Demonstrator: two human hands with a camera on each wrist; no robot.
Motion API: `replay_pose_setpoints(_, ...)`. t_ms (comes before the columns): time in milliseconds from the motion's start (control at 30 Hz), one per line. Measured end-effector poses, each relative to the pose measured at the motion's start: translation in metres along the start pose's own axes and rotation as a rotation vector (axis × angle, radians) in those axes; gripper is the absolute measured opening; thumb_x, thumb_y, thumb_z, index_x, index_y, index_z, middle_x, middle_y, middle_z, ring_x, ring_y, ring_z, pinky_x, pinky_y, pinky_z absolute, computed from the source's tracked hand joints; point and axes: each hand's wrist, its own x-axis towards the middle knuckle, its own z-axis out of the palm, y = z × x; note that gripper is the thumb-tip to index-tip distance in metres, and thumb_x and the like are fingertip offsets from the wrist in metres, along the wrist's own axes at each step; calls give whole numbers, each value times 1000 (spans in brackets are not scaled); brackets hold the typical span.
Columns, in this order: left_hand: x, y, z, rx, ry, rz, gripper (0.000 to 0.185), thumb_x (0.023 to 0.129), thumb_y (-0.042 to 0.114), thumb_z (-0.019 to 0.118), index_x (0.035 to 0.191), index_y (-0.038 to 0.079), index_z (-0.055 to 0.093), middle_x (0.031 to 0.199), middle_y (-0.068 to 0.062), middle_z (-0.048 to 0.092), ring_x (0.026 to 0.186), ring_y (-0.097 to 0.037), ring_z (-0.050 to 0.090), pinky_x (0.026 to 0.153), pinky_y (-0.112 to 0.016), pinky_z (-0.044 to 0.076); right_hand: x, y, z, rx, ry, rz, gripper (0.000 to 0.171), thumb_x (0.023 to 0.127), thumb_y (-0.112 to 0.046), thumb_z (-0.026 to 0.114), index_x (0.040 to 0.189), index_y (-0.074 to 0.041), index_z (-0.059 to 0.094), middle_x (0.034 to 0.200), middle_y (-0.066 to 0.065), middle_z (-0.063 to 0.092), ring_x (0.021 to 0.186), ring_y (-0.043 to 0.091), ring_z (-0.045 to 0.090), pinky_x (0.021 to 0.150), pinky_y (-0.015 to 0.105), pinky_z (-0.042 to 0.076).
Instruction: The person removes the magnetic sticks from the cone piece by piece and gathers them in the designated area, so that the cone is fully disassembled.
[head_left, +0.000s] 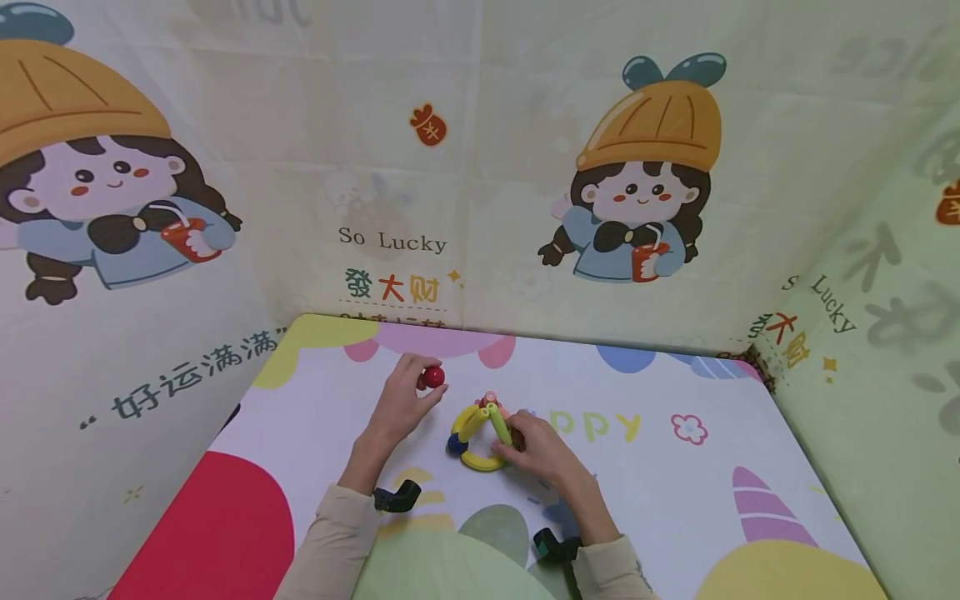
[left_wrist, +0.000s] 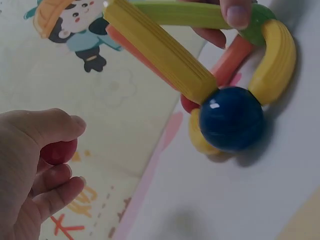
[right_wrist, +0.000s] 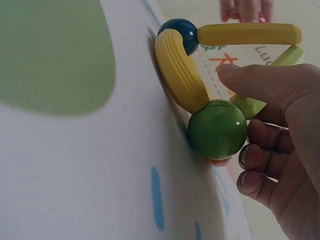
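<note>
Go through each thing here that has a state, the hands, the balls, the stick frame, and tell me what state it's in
Left hand: grip pinching small red ball, just above the mat.
Right hand: grip holding the frame's light green stick.
Yellow, green and orange stick frame: assembled, resting on the mat.
Dark blue ball: joined to yellow sticks.
Green ball: joined at a corner.

3 balls are counted: 1 red ball (head_left: 432, 377), 1 blue ball (left_wrist: 231, 119), 1 green ball (right_wrist: 217, 129). 2 curved yellow sticks (right_wrist: 180, 70) and 1 straight green stick (head_left: 501, 423) are seen.
</note>
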Motion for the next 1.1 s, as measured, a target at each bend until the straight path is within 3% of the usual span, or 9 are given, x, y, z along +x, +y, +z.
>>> replay_pose_setpoints(300, -9, -25, 12, 3, 82, -33, 42, 84, 10, 80, 123, 3, 65, 113, -14, 65, 91, -22, 61, 81, -39, 60, 0, 4, 2, -5, -9, 22, 25, 86, -31, 78, 95, -13, 63, 77, -2, 49, 69, 7, 43, 58, 19, 37)
replay_pose_setpoints(767, -19, -51, 26, -14, 52, -158, 42, 87, 15, 77, 126, 2, 66, 115, -15, 66, 96, -24, 62, 86, -41, 56, 0, 6, 1, -27, -7, 6, 25, 86, -30, 79, 86, -16, 58, 75, -6, 44, 67, 7, 40, 57, 20, 34)
replay_pose_setpoints(1100, -22, -55, 33, 29, 32, -142, 41, 88, 15, 76, 125, 2, 65, 118, -16, 66, 106, -28, 62, 93, -44, 55, 1, 7, 0, -31, -16, -8, 27, 87, -31, 78, 84, -16, 56, 75, -4, 45, 66, 7, 39, 57, 20, 34)
